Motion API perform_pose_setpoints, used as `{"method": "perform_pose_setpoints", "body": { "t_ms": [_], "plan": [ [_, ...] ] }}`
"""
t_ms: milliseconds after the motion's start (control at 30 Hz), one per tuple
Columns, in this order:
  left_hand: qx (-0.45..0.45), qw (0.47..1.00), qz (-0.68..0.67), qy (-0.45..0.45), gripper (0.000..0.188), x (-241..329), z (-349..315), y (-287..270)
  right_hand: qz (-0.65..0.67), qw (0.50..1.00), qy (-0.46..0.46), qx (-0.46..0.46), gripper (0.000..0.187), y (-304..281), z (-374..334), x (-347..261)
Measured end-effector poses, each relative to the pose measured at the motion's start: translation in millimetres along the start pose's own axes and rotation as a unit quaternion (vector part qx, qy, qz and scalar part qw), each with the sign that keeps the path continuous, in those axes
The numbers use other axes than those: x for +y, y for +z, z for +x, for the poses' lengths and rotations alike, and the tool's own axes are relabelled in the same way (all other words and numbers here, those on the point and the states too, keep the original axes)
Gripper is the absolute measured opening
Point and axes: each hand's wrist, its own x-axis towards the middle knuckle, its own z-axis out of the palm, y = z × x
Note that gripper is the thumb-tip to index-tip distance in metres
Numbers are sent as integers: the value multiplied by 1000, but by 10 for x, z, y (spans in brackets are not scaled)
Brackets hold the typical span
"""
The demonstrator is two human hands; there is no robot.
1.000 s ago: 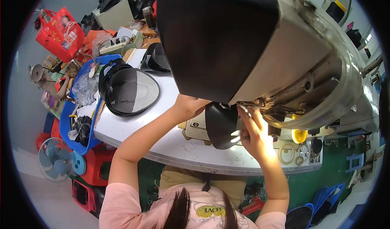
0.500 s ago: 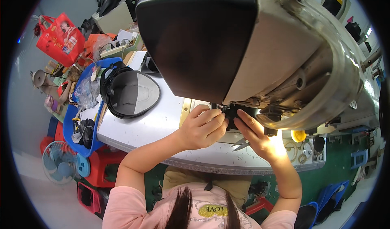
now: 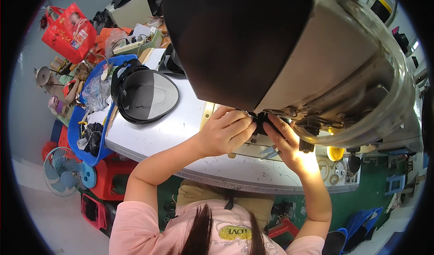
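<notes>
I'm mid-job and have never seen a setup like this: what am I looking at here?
There is no robot: these are a person's own bare hands, seen from a fisheye camera on their head, looking down. Picture left is their left, and straight edges bend near the rim.

The big dark-and-pale shape is a machine, apparently for sewing. Under it, both hands are at a small black piece. The left hand has its fingers curled at one side; whether they pinch it is unclear. The right hand lays its fingers on the other side, with blades, probably of scissors, sticking out beneath.

On the white table lies a stack of grey-and-black curved pieces; a blue basket stands beyond its left edge.
</notes>
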Motion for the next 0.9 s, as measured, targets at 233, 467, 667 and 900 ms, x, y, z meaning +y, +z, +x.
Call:
{"method": "perform_pose_setpoints", "body": {
  "t_ms": [233,467,667,900],
  "plan": [
    [-6,1000,1,3,13,-35,-49,-60,1,998,-49,29,54,-205,215,-112],
    [-8,1000,-24,-12,12,-183,-115,105,48,999,-10,18,60,-9,207,54],
    [4,999,-5,-33,9,-280,-140,175,59,998,31,-12,64,162,163,265],
    [11,998,7,-67,27,-189,-337,57,15,992,21,125,49,797,-163,766]
  ]
}}
